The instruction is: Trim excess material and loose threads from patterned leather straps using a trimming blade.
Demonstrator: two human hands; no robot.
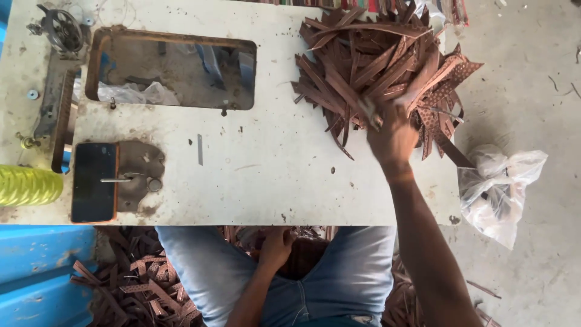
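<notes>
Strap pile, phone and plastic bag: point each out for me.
strap pile [363, 66], head view, middle of the brown heap.
phone [94, 181], head view, centre of its dark screen.
plastic bag [505, 181], head view, its crumpled middle.

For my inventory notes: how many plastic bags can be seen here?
2: one clear plastic bag beside the table's right edge, one crumpled bag inside the table's rectangular opening. Others may be hidden.

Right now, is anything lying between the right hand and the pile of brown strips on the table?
No. The right hand is already at the near edge of the pile of brown strips, its fingers on them, with nothing in between. The left hand is down in the lap below the table edge.
</notes>
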